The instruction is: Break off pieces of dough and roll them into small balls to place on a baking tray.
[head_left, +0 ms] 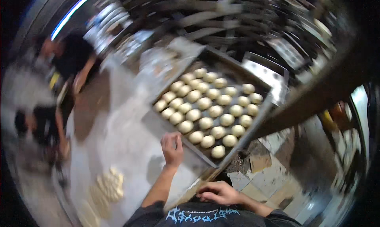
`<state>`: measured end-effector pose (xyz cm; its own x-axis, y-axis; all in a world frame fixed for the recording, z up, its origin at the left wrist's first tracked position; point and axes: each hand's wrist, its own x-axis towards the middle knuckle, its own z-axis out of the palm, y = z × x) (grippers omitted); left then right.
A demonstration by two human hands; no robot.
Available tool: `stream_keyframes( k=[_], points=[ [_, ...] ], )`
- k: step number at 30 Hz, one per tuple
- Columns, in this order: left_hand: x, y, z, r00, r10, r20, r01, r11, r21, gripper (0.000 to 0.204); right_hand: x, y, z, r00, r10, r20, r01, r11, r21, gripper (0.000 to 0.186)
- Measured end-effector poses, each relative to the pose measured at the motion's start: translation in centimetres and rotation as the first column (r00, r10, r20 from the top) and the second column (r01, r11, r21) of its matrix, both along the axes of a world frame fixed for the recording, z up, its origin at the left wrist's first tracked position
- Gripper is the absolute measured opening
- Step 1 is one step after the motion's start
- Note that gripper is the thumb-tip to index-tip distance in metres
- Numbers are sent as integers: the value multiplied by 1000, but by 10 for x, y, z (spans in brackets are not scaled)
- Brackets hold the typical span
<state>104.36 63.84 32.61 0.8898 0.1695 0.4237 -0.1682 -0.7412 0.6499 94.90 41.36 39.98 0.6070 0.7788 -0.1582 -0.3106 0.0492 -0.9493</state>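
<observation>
A dark rectangular baking tray lies at the table's right side, filled with rows of round pale dough balls. Just off its near left edge is my left hand, with its fingers curled in and nothing visible in them. Whether it touches the rim I cannot tell. My right hand is held close in front of my body, below the tray's near corner. Its fingers are loosely bent, with a gap between thumb and fingers, and it holds nothing that I can see.
Left of the tray stretches a pale, floured table, with a cluster of small dough pieces at its near left. Two people stand along its far left side. A dark beam slants past on the right, above a tiled floor. Much is blurred.
</observation>
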Motion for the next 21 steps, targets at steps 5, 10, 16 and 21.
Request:
stream_keyframes(
  k=[5,10,16,21],
  points=[
    [-225,139,-49,823,522,-224,-401,814,421,32,-7,155,-128,544,263,797,185,889,-420,37],
    [-351,139,-68,552,778,-301,-684,629,370,48,12,335,-144,264,340,903,362,833,-419,39],
    [-341,128,-68,437,873,-218,-751,487,446,47,13,519,-144,400,285,871,372,818,-439,35],
    [-342,129,-59,475,838,-268,-734,545,404,49,-21,494,-149,468,374,801,27,899,-437,43]
  ],
)
